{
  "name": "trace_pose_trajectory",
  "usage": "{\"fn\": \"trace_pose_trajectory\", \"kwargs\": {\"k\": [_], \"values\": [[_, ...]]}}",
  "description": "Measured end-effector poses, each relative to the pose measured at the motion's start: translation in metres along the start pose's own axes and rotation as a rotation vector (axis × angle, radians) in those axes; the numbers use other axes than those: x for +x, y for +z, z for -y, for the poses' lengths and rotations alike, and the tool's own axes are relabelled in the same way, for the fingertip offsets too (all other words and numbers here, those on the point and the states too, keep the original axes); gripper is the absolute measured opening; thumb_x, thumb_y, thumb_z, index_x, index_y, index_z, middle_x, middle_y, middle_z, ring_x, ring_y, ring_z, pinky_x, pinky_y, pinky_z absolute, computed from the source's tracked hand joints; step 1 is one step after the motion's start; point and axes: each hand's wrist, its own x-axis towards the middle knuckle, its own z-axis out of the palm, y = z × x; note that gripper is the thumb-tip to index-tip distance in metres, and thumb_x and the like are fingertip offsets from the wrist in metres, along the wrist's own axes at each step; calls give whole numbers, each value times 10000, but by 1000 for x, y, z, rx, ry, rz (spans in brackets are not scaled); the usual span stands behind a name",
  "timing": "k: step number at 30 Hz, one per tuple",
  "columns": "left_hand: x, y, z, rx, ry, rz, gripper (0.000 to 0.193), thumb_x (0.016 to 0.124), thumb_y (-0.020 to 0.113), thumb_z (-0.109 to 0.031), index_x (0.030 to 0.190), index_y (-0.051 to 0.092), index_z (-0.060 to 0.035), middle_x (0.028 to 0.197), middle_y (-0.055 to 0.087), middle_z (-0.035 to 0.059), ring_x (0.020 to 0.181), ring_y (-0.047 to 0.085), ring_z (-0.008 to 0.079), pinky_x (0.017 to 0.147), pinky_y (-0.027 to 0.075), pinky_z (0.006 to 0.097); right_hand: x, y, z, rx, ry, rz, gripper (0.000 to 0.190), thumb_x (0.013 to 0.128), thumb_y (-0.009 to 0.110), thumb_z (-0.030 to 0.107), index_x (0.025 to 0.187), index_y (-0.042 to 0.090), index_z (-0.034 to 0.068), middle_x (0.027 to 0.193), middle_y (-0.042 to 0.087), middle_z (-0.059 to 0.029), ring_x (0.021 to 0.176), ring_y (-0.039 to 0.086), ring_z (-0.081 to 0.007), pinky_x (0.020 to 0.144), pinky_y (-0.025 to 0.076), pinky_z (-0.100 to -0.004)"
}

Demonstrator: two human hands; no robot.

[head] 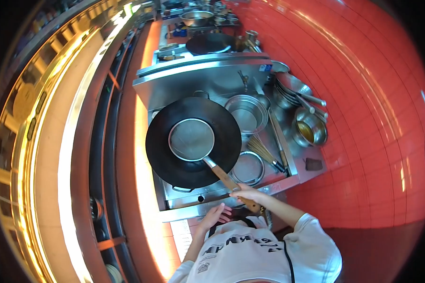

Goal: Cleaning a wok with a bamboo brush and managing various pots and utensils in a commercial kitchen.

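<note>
My right hand (247,193) is closed around the wooden handle of a round fine-mesh strainer (192,139). The strainer's mesh head lies over the middle of a large black wok (159,141) on the stove. My left hand (216,215) is in front of the stove's front edge, near my body, fingers apart and holding nothing. Right of the wok stands a metal pot (247,114) with a strainer-like insert. Below it lie a round metal-rimmed sieve or lid (248,167) and a bamboo wok brush (262,152). Whatever is under the mesh is hard to make out.
A ladle (278,136) lies along the stove's right side. Farther right are stacked metal pans (293,88) and a metal bowl with yellow liquid (306,131). A steel splash panel (198,79) rises behind the wok, with another wok (210,43) beyond. A red tiled wall stands at right.
</note>
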Motion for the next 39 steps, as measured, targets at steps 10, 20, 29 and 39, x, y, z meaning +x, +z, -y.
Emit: {"fn": "trace_pose_trajectory", "kwargs": {"k": [10, 20, 29, 39], "values": [[-38, -95, 58, -125, 20, -435, 452, 958, 389, -453, 1095, 574, -64, 908, 597, 54, 720, 631, 157, 600, 494, 252, -123, -52, 72, -114, -80, -95, 190, 756, 637, 75, 892, 524, 4, 600, 521, -16, 485, 505, -98, 433, 411, -260], [-27, -73, 34, -159, -42, -390, 535, 948, 352, -515, 1196, 502, -65, 1006, 553, 82, 765, 640, 201, 612, 507, 287, -219, -194, 191, -159, -388, -566, 173, 803, 621, 206, 779, 582, 40, 600, 562, -27, 495, 520, -104, 462, 400, -237], [6, -16, 46, -196, -3, -432, 512, 962, 327, -492, 1209, 493, -75, 1023, 560, 102, 801, 636, 230, 615, 510, 298, -19, -415, 255, 350, -505, -565, 134, 773, 561, 79, 654, 570, 18, 568, 571, -89, 449, 545, -184, 413, 428, -318], [9, 17, 70, -348, -66, -606, 531, 954, 337, -506, 1244, 483, -86, 1103, 545, 101, 862, 602, 234, 688, 478, 316, 26, -454, 245, 462, -456, -483, 121, 810, 540, 89, 716, 541, 12, 589, 578, -88, 439, 532, -174, 386, 415, -304]]}}
